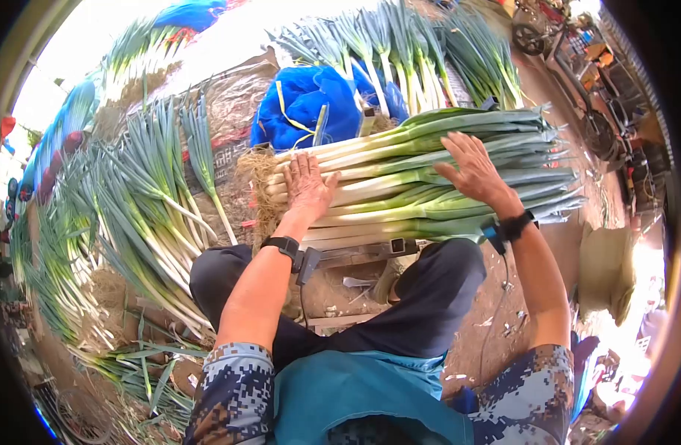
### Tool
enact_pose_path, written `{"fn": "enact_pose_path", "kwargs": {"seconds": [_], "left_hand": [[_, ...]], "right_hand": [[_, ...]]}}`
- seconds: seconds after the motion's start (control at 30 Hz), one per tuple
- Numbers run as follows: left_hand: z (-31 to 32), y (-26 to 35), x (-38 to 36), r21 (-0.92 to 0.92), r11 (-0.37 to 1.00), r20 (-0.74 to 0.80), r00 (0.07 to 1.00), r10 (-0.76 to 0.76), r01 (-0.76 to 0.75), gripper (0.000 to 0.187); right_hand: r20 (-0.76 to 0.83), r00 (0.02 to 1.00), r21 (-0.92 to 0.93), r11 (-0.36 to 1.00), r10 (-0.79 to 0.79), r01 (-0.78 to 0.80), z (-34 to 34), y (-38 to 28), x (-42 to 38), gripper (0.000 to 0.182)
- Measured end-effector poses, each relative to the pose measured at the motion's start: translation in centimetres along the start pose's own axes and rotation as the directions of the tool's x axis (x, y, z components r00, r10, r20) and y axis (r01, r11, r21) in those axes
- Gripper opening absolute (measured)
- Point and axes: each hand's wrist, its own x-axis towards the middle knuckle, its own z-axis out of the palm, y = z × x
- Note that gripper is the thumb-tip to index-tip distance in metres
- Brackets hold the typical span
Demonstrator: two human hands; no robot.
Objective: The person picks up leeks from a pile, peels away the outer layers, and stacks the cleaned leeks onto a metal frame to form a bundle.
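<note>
A thick bundle of leeks point(399, 178) lies crosswise in front of me, roots to the left, green leaves to the right. My left hand point(308, 185) lies flat on the white stalks near the root end. My right hand point(474, 170) presses palm down on the pale green part of the same bundle, fingers spread. Both wrists wear black bands. The bundle rests on a low metal stand point(355, 256) above my knees.
More leeks lie fanned on the ground at left point(140, 215) and in a pile at the back point(407, 52). A blue net bag point(303, 104) sits behind the bundle. A wheeled cart point(570, 44) stands at the far right on bare dirt.
</note>
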Motion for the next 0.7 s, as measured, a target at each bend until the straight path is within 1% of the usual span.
{"fn": "enact_pose_path", "kwargs": {"seconds": [0.03, 0.1, 0.13, 0.17, 0.2, 0.33, 0.37, 0.47, 0.5, 0.6, 0.63, 0.7], "left_hand": [[0.2, -0.1, 0.0, 0.006, 1.0, -0.006, 1.0, 0.005, -0.005, 0.086], [1.0, -0.5, 0.2, 0.023, 1.0, -0.031, 0.999, 0.007, -0.006, 0.086], [1.5, -0.7, 0.6, 0.061, 0.998, -0.043, 0.999, 0.007, -0.004, 0.086], [1.9, -0.7, 0.4, 0.097, 0.995, -0.048, 0.999, 0.004, 0.001, 0.085], [2.1, -0.7, 0.3, 0.133, 0.991, -0.063, 0.998, 0.008, 0.001, 0.085], [-0.1, -0.4, 0.2, 0.017, 1.0, 0.006, 1.0, 0.003, -0.003, 0.085], [-0.5, -0.2, 0.0, 0.069, 0.997, 0.01, 0.999, -0.038, 0.037, 0.084], [0.1, -0.1, -3.1, -0.019, 0.999, -0.026, 0.999, -0.026, 0.025, 0.084], [2.0, -1.1, -3.5, -0.01, 1.0, -0.125, 0.992, 0.01, -0.011, 0.084], [3.1, -1.3, -3.1, 0.03, 1.0, -0.148, 0.989, 0.002, 0.002, 0.084], [2.8, -1.3, -3.3, 0.027, 1.0, -0.094, 0.995, -0.013, 0.016, 0.084], [4.2, -1.0, -3.3, -0.016, 1.0, -0.135, 0.991, 0.017, -0.02, 0.085]], "right_hand": [[0.036, 0.999, -0.011, 0.999, 0.033, -0.032, 0.2, 0.3, -1.8, 0.071], [-0.033, 0.999, -0.085, 0.996, 0.014, -0.017, 3.1, 0.3, -4.5, 0.069], [-0.063, 0.998, -0.125, 0.992, -0.004, -0.004, 4.4, 0.4, -4.9, 0.068], [-0.026, 0.999, -0.103, 0.994, 0.033, -0.036, 5.3, 1.1, -4.6, 0.066], [-0.021, 0.999, -0.085, 0.996, 0.027, -0.029, 5.6, 1.1, -4.4, 0.066], [-0.095, 0.995, -0.087, 0.996, 0.004, -0.012, 5.2, 1.4, -4.6, 0.063], [-0.118, 0.993, -0.096, 0.995, -0.003, -0.009, 5.4, 1.6, -4.6, 0.063], [-0.129, 0.992, -0.107, 0.994, 0.0, -0.013, 6.1, 1.1, -5.3, 0.062], [-0.133, 0.991, -0.107, 0.994, -0.009, -0.005, 6.1, 1.2, -5.3, 0.063], [-0.157, 0.987, -0.122, 0.993, -0.025, 0.006, 6.1, 1.5, -5.0, 0.063], [-0.167, 0.985, -0.13, 0.991, -0.032, 0.01, 6.1, 1.6, -5.0, 0.063], [-0.157, 0.987, -0.12, 0.993, -0.019, 0.0, 6.2, 1.2, -4.6, 0.063]]}}
